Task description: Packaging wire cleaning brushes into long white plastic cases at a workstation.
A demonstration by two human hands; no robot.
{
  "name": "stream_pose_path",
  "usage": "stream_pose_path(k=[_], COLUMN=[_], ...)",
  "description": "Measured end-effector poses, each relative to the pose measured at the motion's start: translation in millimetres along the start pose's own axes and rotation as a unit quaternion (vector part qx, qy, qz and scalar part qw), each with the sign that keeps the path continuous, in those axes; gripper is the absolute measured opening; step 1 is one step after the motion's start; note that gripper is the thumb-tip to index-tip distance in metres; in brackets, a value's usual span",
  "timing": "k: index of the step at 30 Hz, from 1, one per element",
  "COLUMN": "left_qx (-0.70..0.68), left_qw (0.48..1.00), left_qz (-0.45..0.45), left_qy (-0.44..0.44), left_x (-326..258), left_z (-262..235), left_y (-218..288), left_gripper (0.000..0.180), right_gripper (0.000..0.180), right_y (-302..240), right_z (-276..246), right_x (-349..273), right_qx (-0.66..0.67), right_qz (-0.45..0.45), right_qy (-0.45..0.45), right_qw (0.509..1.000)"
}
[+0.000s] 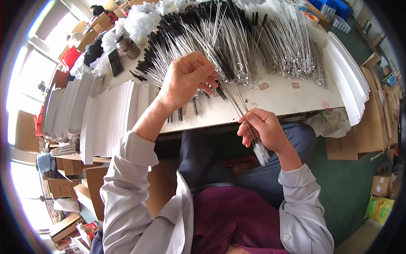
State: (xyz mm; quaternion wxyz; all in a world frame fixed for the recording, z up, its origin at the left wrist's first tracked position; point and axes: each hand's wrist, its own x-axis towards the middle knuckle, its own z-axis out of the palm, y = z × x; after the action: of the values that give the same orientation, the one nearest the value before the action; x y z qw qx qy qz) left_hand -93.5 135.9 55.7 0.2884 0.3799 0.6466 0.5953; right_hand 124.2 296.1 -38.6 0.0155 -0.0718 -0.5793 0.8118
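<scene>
Far left: stacks of flat white card sheets [105, 122] lean in rows along the left edge of the white worktable [292, 99], with brown cartons [63, 186] on the floor below them. At the table's far left corner stand a small metal flask [127, 45] and a dark phone [115, 62].

Centre: my left hand [186, 78] is raised over the near edge of the table, fingers curled shut around the upper stems of a small bundle of wire-handled brushes [237, 101]. Beyond it lies a large fan of black-bristled brushes [190, 29], heads toward the far left, ring ends toward the near right.

Right of centre: my right hand [266, 129] is below the table edge, over my lap, pinching the lower part of the same bundle; white bristle tips [262, 153] protrude beneath the palm. The bundle's long axis runs from far left at my left hand to near right at my right hand. The left hand is the nearer one to the table stock.

Far right: a second heap of white-bristled brushes [292, 42], more white card stacks [349, 80], and flattened cardboard [372, 122]. No container holding brushes is visible; a blue crate [334, 6] at the far right is too small to tell its contents.
</scene>
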Motion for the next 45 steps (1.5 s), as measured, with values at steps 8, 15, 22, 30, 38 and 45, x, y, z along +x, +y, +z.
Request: stream_pose_path(k=[8,15,22,30,38,45], left_qx=[0.042,0.06,0.086,0.507,0.534,0.613], left_qw=[0.998,0.994,0.986,0.788,0.802,0.725], left_qz=[0.011,0.0,-0.012,0.341,0.183,-0.224], left_qy=[0.052,0.095,0.14,0.079,0.194,0.218], left_x=[-8.7,-13.3,-25.7,-66.4,-124.1,-175.1], left_z=[-11.8,-15.8,-13.0,-3.5,-29.2,-84.9], left_y=[-30.5,-48.0,-54.2,-42.4,-35.5,-66.4], left_gripper=[0.013,0.013,0.013,0.019,0.026,0.05], right_gripper=[0.033,0.031,0.03,0.03,0.031,0.034], right_y=[17.9,27.6,31.3,39.6,37.9,44.1], right_z=[11.5,18.1,22.6,27.1,18.6,20.2], right_x=[-17.9,-22.4,-25.9,-29.5,-37.7,-35.5], right_qx=[-0.051,-0.117,-0.231,-0.278,-0.196,-0.202], right_qz=[0.039,0.0,-0.044,-0.072,0.022,0.03], right_qy=[0.04,0.063,0.084,0.095,0.058,0.026], right_qw=[0.997,0.991,0.968,0.953,0.979,0.979])
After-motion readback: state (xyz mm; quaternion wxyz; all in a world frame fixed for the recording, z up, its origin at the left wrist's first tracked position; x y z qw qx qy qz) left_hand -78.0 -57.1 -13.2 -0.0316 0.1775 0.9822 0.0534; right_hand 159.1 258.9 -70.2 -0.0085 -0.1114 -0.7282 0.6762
